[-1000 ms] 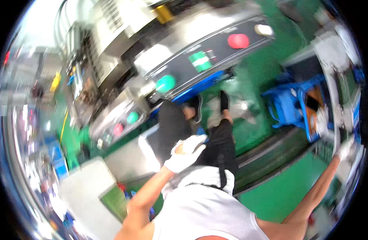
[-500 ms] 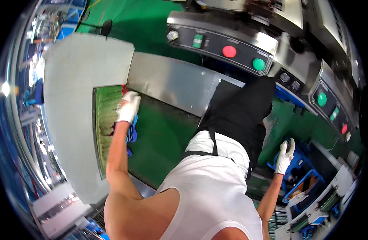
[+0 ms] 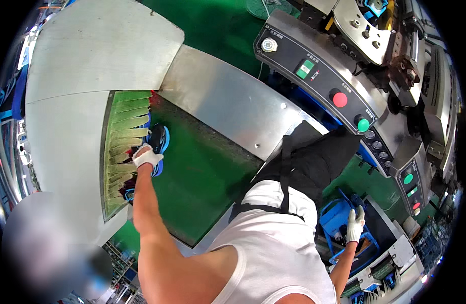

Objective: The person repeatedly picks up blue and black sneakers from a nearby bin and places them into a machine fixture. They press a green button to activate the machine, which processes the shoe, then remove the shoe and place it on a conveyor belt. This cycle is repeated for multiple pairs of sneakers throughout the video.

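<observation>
My left hand (image 3: pixel 147 156), in a white glove with bare fingertips, reaches to the strip-curtained opening at the left. Its fingers are bent beside a dark shoe (image 3: pixel 157 138) with a light-blue sole, which lies at the curtain's edge. More blue footwear (image 3: pixel 157 168) shows just below the hand, partly covered by it. What the fingers close on is hidden. My right hand (image 3: pixel 355 225), also gloved in white, is held out at the right with its fingers apart and nothing in it. Under it stands a blue stool-like frame (image 3: pixel 336 218).
Green cloth strips (image 3: pixel 124 133) hang in the grey machine housing (image 3: pixel 66 131). A metal side rail (image 3: pixel 217 101) bounds the green surface (image 3: pixel 197 177). Ahead on the right is a machine's control panel (image 3: pixel 319 76) with red and green buttons. A blurred round shape (image 3: pixel 45 243) fills the lower left.
The view has turned. My left hand has moved nearer along the curtain, away from its far red-marked corner, and the dark shoe now shows beyond it. The right hand remains out over the blue frame.
</observation>
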The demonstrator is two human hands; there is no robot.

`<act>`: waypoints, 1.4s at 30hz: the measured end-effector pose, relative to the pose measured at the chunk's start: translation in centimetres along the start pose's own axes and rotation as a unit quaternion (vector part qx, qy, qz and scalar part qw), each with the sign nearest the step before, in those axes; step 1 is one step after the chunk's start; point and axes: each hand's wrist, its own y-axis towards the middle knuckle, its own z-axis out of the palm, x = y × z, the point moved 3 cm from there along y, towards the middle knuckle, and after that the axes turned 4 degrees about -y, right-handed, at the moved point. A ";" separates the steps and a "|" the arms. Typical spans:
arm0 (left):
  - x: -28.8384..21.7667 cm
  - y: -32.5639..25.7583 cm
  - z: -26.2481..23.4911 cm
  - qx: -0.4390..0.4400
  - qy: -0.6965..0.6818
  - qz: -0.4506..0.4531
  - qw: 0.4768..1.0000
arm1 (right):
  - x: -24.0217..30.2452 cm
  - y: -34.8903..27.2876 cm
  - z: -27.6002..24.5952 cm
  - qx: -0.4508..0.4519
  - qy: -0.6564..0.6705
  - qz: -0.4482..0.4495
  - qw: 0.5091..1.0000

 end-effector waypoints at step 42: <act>-67.2 -21.6 -52.7 -0.417 -0.139 0.459 0.772 | 16.8 -6.5 -0.8 0.191 0.895 -0.149 0.374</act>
